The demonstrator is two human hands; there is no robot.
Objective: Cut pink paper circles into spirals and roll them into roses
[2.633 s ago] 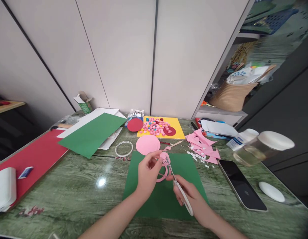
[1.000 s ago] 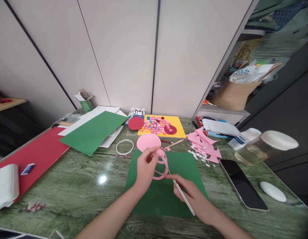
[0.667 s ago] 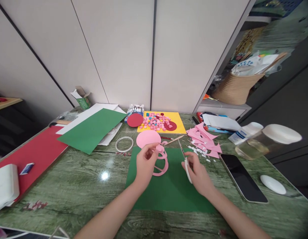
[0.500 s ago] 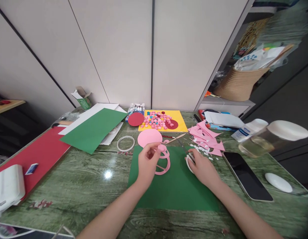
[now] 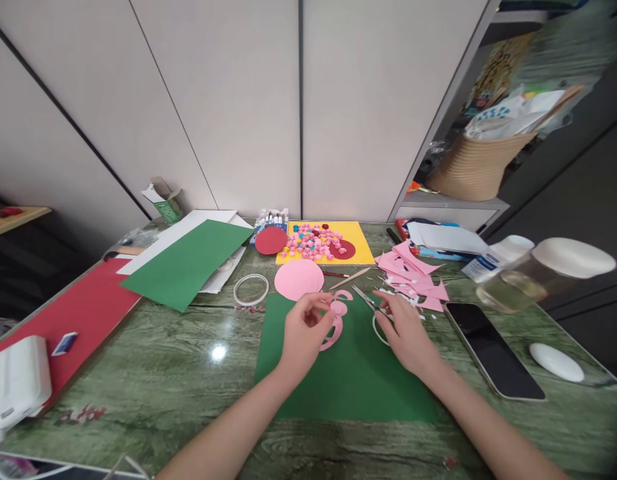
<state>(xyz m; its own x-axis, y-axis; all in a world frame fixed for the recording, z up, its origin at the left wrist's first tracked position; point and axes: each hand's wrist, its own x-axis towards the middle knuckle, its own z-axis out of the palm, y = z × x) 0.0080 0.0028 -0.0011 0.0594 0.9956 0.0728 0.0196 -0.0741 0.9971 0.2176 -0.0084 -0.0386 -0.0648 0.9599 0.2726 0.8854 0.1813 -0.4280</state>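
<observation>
A curled pink paper strip (image 5: pixel 338 308) hangs by the fingertips of my left hand (image 5: pixel 307 330), with thumb and index finger pinched together on it. Its lower loop is partly hidden behind my thumb. To the right, my right hand (image 5: pixel 404 333) is closed around the handle end of scissors (image 5: pixel 366 298), whose blades point up and left toward the strip without touching it. A white ring (image 5: pixel 378 331) shows beneath my right fingers; I cannot tell whether it belongs to the scissors. Both hands are over a green paper sheet (image 5: pixel 353 393).
Beyond my hands lie a pink paper circle (image 5: pixel 298 279), a wooden stick (image 5: pixel 351 278) and a yellow sheet (image 5: pixel 366 250) bearing rolled paper pieces. Pink scraps (image 5: pixel 411 270) and a phone (image 5: pixel 493 350) lie right. A tape roll (image 5: pixel 251 290) lies left; a lidded container (image 5: pixel 513 290) stands right.
My left hand has moved slightly right with the pink strip, which hangs differently. The scissors have shifted a little, and their blades now show more clearly.
</observation>
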